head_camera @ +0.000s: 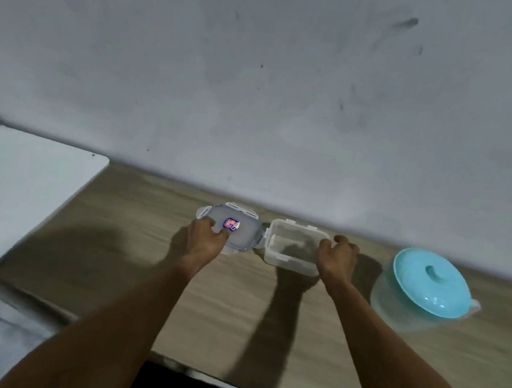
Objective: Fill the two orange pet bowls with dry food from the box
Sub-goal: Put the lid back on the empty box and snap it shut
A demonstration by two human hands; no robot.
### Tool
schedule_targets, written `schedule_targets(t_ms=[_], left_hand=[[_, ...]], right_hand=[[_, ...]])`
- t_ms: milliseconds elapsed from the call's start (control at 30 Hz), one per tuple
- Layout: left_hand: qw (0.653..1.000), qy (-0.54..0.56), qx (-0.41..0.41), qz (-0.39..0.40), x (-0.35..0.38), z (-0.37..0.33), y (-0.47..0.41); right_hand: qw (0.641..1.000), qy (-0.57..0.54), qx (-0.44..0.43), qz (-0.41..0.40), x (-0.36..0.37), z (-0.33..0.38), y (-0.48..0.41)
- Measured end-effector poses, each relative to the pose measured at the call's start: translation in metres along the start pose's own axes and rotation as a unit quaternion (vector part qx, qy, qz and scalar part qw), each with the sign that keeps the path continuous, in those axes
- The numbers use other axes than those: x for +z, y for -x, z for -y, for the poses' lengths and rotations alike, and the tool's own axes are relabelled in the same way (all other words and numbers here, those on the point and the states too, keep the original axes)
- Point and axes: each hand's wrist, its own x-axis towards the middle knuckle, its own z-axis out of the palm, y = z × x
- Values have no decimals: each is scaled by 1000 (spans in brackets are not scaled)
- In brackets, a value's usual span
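Note:
A clear plastic box [290, 246] stands open on the wooden table [227, 308], close to the wall. My right hand [337, 256] grips its right end. To the left of the box lies its clear lid [241, 230], with clip flaps and a small coloured sticker. My left hand [207, 236] holds the lid's near left edge. The box looks nearly empty; I cannot tell whether dry food is inside. No orange bowl is in view.
A translucent jug with a turquoise lid [426, 285] stands to the right of the box. A white board [8, 194] lies at the left end of the table. The grey wall [268, 76] rises right behind the box.

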Motion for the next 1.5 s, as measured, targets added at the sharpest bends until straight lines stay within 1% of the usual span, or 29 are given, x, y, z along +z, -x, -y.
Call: schedule_targets(t_ms=[100, 200, 267, 367, 500, 567, 667, 733, 800, 867, 933, 1033, 1100, 1233, 1367, 1433, 1500], left_hand=[[991, -104, 64, 50, 0, 18, -40], [971, -178, 124, 99, 3, 22, -79], [959, -204, 148, 128, 6, 23, -100], [945, -236, 149, 168, 10, 20, -120], [940, -213, 158, 215, 15, 20, -138], [933, -228, 166, 223, 17, 18, -144], [920, -273, 188, 211, 22, 14, -148], [911, -310, 187, 200, 23, 13, -147], [911, -319, 178, 193, 21, 14, -146], [923, -294, 166, 184, 17, 13, -146], [941, -246, 150, 178, 10, 12, -147], [966, -165, 144, 134, -5, 11, -148], [976, -124, 138, 115, -17, 10, -145], [980, -80, 138, 120, -46, -3, -138], [982, 13, 149, 118, -71, -31, -130], [978, 53, 162, 119, -68, -50, -125], [974, 65, 169, 136, -51, -68, -118]], right_hand=[[999, 31, 40, -20, 9, -3, -6], [998, 41, 53, -20, 19, -11, -12], [997, 42, 57, -21, 22, -14, -15], [997, 16, 63, -28, 24, -14, -17], [997, 3, 62, -35, 29, -13, -21], [997, 6, 62, -47, 28, -12, -21], [997, 7, 62, -49, 28, -12, -21], [997, 5, 59, -56, 28, -12, -20], [996, 2, 63, -55, 27, -11, -19], [996, -7, 68, -51, 26, -9, -17], [996, -14, 67, -56, 25, -6, -15], [995, -31, 81, -54, 22, -1, -10], [995, -35, 84, -51, 19, 3, -7], [993, -58, 94, -39, 14, 5, -3], [989, -94, 113, -24, 10, 3, -4], [987, -112, 115, -9, 9, -1, -7], [982, -138, 125, 9, 7, -4, -9]])
